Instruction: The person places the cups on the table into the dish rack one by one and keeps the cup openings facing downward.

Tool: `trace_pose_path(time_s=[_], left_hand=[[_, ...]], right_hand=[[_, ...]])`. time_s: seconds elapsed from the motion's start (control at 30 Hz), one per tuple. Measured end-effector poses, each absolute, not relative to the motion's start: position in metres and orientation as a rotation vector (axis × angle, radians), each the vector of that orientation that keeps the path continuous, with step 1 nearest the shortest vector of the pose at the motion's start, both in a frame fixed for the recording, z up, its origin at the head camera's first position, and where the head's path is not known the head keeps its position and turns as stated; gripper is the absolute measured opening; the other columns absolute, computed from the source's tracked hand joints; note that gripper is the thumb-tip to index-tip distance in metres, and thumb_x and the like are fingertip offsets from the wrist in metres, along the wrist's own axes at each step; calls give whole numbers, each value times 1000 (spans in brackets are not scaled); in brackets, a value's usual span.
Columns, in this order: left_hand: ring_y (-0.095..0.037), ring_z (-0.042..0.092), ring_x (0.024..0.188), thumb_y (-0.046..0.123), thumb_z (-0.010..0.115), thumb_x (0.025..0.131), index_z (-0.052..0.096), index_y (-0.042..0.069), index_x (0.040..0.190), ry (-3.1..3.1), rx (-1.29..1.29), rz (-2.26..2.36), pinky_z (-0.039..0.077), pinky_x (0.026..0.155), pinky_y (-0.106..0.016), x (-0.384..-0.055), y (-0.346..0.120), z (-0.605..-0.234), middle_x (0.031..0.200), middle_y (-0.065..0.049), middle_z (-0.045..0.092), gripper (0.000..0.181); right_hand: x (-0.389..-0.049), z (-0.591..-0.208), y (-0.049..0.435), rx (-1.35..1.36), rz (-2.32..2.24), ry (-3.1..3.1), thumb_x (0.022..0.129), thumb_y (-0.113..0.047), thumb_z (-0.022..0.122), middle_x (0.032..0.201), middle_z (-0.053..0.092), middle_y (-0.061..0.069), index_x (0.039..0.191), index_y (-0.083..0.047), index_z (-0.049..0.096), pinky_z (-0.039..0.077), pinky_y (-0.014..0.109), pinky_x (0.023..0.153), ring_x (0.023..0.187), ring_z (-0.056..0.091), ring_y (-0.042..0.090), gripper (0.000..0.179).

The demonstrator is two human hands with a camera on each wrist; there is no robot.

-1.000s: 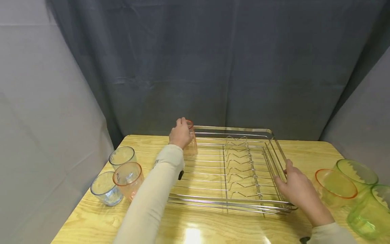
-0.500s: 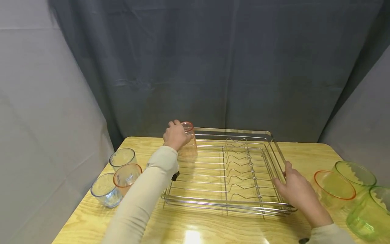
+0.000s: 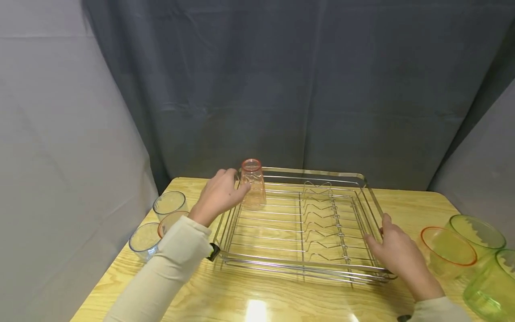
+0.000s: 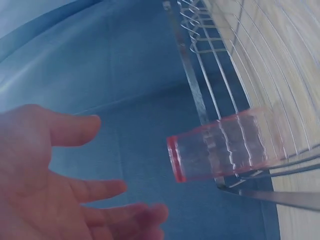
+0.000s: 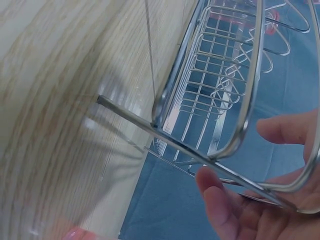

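Observation:
An orange-pink glass (image 3: 255, 190) stands upside down in the back left corner of a wire dish rack (image 3: 301, 263). Just left of it is my left hand (image 3: 219, 194), its thumb overlapping the glass in the head view. In the left wrist view a gap separates that hand (image 4: 50, 192) from the glass (image 4: 220, 150), and its fingers are spread and hold nothing. On the rack's right side my right hand (image 3: 396, 250) grips the rail. Seen from the right wrist, the fingers of the hand (image 5: 265, 210) curl round the metal there while the thumb stands apart.
Left of the rack, two blue-rimmed glasses (image 3: 169, 203) and an orange-rimmed glass (image 3: 173, 219) stand together, partly behind my left sleeve (image 3: 177, 250). To the right are an orange-rimmed glass (image 3: 446, 250) and two green ones (image 3: 491, 284). A dark curtain (image 3: 281, 89) hangs behind the table.
My left hand has let go of the orange-pink glass and drawn back to the left. The glass stays in the rack's corner. My right hand stays on the rail.

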State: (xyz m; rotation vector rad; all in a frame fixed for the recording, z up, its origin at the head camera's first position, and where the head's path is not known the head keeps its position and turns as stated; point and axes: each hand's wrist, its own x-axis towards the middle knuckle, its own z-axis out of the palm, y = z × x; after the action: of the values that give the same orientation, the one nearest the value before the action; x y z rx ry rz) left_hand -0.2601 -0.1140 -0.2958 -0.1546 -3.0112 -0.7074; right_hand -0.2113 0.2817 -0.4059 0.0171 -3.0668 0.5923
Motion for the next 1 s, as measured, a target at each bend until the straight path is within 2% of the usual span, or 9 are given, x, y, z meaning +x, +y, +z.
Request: trace_pose_path(time_s=[0.2, 0.37, 0.47, 0.6, 0.87, 1.0], left_hand=[[-34, 55, 128, 48, 54, 96, 52, 7, 141, -2953, -191, -806, 47, 103, -51, -242, -124, -300, 140, -14, 57, 61], [-33, 51, 135, 47, 54, 98, 51, 9, 143, -2935, -168, -915, 44, 108, -52, -228, -130, -309, 146, -11, 54, 59], [-33, 49, 136, 44, 52, 100, 48, 8, 145, -2933, -148, -966, 43, 109, -53, -221, -131, -318, 148, -12, 52, 58], [-39, 46, 137, 40, 51, 101, 42, 3, 148, -2938, -104, -959, 40, 110, -56, -217, -128, -336, 149, -19, 48, 60], [-48, 35, 141, 36, 52, 100, 23, -4, 154, -2925, -18, -1033, 34, 113, -61, -217, -116, -384, 155, -30, 32, 73], [-52, 42, 135, 35, 49, 102, 18, -6, 154, -2885, 34, -1056, 40, 107, -63, -221, -117, -398, 152, -33, 35, 73]], right_hand=[[-212, -407, 282, 18, 596, -3074, 100, -43, 49, 125, 54, 41, 147, 21, 9, 52, 53, 66, 97, 62, 55, 90], [-212, -406, 283, 33, 584, -3068, 100, -40, 49, 124, 56, 40, 147, 22, 9, 51, 54, 67, 97, 62, 54, 87], [-212, -405, 283, 45, 584, -3058, 100, -36, 49, 123, 57, 39, 147, 21, 12, 51, 54, 65, 96, 62, 54, 83], [-213, -404, 284, 42, 590, -3054, 99, -33, 49, 121, 57, 39, 146, 21, 13, 51, 52, 63, 93, 63, 52, 80], [-212, -404, 287, 19, 587, -3089, 100, -33, 48, 123, 55, 40, 148, 21, 5, 51, 55, 68, 100, 60, 56, 85], [-213, -405, 284, 35, 598, -3094, 99, -33, 48, 125, 54, 42, 148, 22, 2, 51, 56, 70, 103, 59, 57, 86]])
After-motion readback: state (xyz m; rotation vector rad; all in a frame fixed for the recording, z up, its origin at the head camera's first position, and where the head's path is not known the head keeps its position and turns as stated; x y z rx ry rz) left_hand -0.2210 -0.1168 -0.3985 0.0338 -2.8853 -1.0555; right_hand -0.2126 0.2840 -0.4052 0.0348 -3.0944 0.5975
